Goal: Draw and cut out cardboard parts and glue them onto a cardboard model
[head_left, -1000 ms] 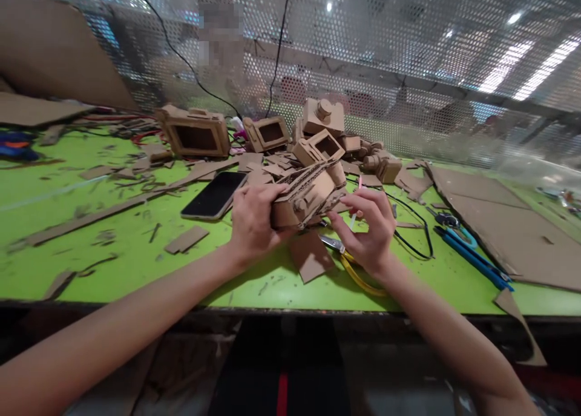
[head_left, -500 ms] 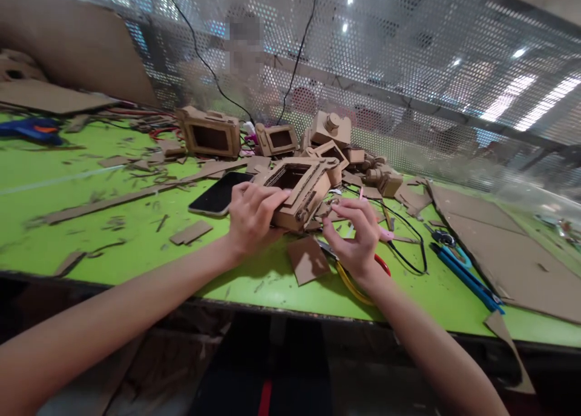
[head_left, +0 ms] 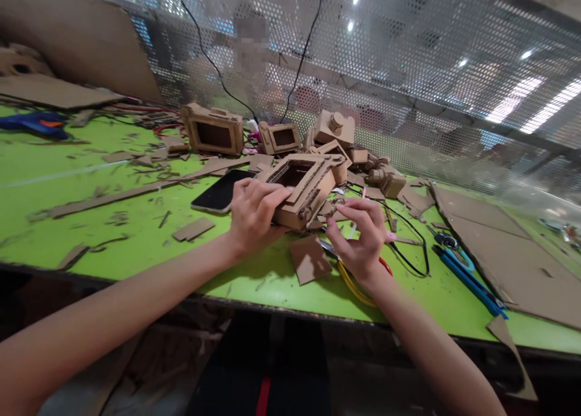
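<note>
My left hand (head_left: 256, 213) grips the near left side of a cardboard model camera (head_left: 313, 192), its thumb side at the edge of the rectangular opening. The model is tilted above the green table. Just right of it, my right hand (head_left: 361, 228) is closed in a pinch, thumb and forefinger around a small brown bit too small to make out. Beneath that hand lie scissors (head_left: 351, 286) with red and yellow handles. A square cardboard piece (head_left: 310, 260) rests between the two hands. Close by my left hand is a black phone (head_left: 221, 192).
Several cardboard model cameras (head_left: 215, 131) stand at the back. A blue box cutter (head_left: 472, 283) and a large cardboard sheet (head_left: 508, 252) lie at right. A blue glue gun (head_left: 34, 124) is far left. Scraps litter the green table (head_left: 149, 252); perforated metal mesh (head_left: 385, 59) rises behind.
The view has shifted slightly, so everything sits a little further right. Both hands keep nearly the same pose, with the left still on the model and the right still pinching.
</note>
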### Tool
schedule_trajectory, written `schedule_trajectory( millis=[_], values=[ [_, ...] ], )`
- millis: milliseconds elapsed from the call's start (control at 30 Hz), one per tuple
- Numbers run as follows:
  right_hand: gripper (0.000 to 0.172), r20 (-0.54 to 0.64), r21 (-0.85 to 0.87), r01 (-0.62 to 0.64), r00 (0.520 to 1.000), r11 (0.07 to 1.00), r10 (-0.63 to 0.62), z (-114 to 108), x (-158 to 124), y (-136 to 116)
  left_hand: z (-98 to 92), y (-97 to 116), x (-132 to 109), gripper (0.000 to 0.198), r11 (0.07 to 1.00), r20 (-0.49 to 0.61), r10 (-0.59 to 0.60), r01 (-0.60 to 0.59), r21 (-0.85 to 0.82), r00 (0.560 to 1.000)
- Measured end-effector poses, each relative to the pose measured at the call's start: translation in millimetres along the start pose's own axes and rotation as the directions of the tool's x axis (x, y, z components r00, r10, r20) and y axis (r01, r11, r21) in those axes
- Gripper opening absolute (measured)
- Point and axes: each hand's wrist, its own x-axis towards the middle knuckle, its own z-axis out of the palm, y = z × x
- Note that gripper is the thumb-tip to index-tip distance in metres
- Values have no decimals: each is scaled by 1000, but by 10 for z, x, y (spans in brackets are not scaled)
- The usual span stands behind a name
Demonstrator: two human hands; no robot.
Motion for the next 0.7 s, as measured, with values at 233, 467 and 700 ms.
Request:
schedule_trajectory(
  millis=[233, 467, 700],
  values=[
    [25, -36, 37, -18, 999, 999, 19, 15, -10, -9, 0, 13, -7, 40, 1000, 34, -6, 5, 28, 999],
    [21, 21, 5, -40, 999, 999, 40, -9, 2, 3, 0, -11, -18, 36, 999, 58, 20, -21, 26, 998],
    [18, 188, 0, -8, 982, 1000, 8, -92, 27, 57, -35, -69, 27, 27, 988, 82, 152, -152, -14, 985]
  ],
)
